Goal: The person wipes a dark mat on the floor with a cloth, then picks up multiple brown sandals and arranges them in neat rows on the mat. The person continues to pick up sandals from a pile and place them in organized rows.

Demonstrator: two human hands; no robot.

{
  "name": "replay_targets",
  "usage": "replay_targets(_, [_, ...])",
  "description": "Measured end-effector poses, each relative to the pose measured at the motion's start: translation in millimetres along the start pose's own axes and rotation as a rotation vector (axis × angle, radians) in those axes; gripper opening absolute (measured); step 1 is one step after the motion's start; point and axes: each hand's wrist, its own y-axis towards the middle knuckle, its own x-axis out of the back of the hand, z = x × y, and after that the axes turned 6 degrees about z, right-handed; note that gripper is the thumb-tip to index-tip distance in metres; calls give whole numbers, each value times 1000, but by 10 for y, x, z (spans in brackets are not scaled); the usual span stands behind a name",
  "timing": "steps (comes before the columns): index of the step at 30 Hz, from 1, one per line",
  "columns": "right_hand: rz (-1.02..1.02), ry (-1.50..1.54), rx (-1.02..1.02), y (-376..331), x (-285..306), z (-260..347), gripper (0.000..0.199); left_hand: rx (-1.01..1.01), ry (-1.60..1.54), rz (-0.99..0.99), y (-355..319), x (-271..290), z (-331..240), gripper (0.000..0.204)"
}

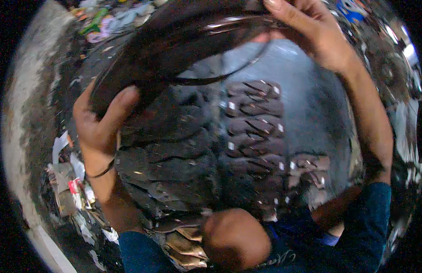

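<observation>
Across the top, close to me, a large, glossy dark brown curved piece [183, 45] is held up with a thin black loop hanging from it. Blur hides its exact kind. My left hand [99, 125] grips its lower left end, the thumb on top of it. At the upper right my right hand [311, 38] is closed on its other end. Beneath it lies a column of overlapping brown sandals [255, 107] with thin straps and small white tags. Left of these, several dark flat pieces [170, 157] lie in overlapping rows.
A shorter group of sandals [311, 170] lies to the right on a grey-blue sheet [311, 104]. Scraps [74, 182] litter the left floor beside a pale ledge [29, 113]. Colourful scraps [115, 20] lie beyond. Brown paper-like pieces [186, 248] are near my lap.
</observation>
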Motion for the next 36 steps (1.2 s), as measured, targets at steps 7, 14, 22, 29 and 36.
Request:
replay_targets(7, [-592, -89, -482, -2528, 1071, -856, 49, 170, -633, 478, -169, -2521, 488, 45])
replay_targets(14, [-1028, -418, -733, -4342, 1252, -2476, 64, 481, -71, 838, -1011, -4235, 1248, 59])
replay_targets(22, [-1084, -615, -769, -4582, 1194, -2904, 54, 75, 475, 737, -1147, -4570, 1253, 49])
replay_targets(29, [-795, -1188, -891, -4458, 1276, -2803, 55, -97, 700, 807, -1030, -4610, 1088, 44])
replay_targets(36, [-761, -1461, -661, -4876, 1407, -2807, 59, -642, 601, 489, -291, -4300, 875, 32])
